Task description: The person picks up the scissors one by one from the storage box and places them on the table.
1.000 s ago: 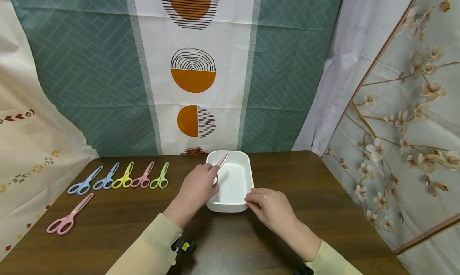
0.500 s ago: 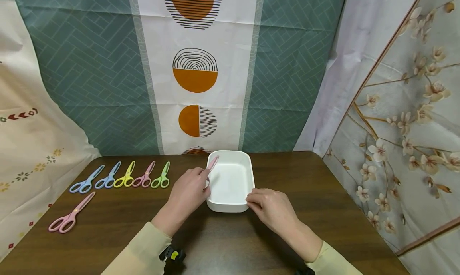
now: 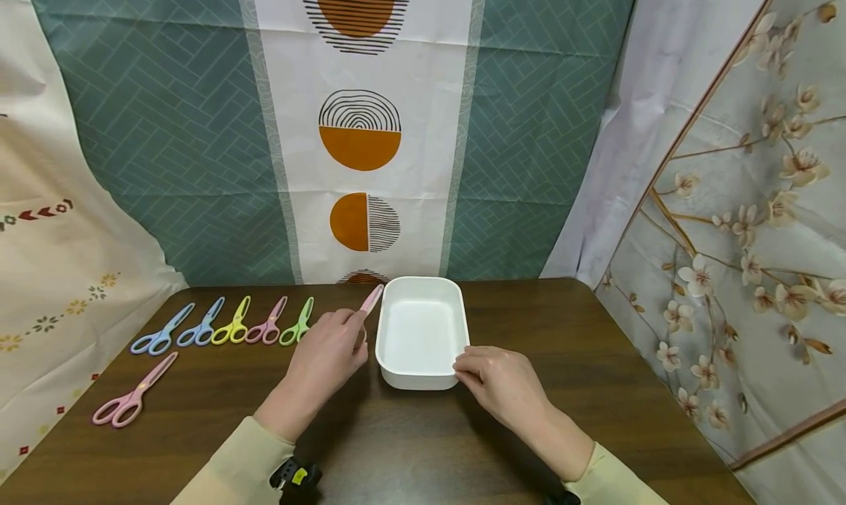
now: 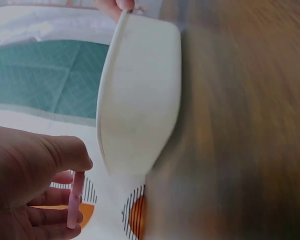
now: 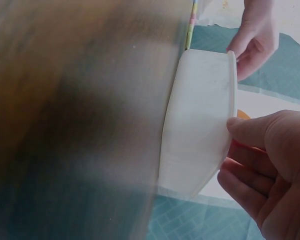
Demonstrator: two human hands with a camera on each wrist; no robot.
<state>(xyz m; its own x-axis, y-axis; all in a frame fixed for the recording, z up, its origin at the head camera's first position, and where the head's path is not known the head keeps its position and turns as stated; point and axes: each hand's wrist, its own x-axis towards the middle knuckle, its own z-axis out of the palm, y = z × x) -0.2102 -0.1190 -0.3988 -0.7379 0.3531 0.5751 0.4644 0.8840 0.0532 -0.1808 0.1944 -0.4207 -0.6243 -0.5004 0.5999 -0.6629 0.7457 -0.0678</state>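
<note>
My left hand (image 3: 327, 351) grips a pair of pink scissors (image 3: 373, 299) just left of a white rectangular container (image 3: 423, 382). The blades point away, and the handles are mostly hidden by the fingers. In the left wrist view the pink scissors (image 4: 75, 200) appear edge-on between thumb and fingers. My right hand (image 3: 499, 382) pinches the container's rim at its near right corner; the right wrist view shows the thumb on the white wall's (image 5: 202, 115) upper edge. Inside, the container's white floor shows bare.
Along the back left of the dark wooden table (image 3: 410, 446) lies a row of scissors: two blue (image 3: 158, 336), one yellow (image 3: 231, 329), one pink (image 3: 267, 329) and one green (image 3: 300, 321). Nearer, larger pink scissors (image 3: 128, 398) lie alone. Patterned cloths hang behind and beside the table.
My left hand has moved left with the pink scissors, from over the container to outside its left wall. The right hand has stayed at the rim.
</note>
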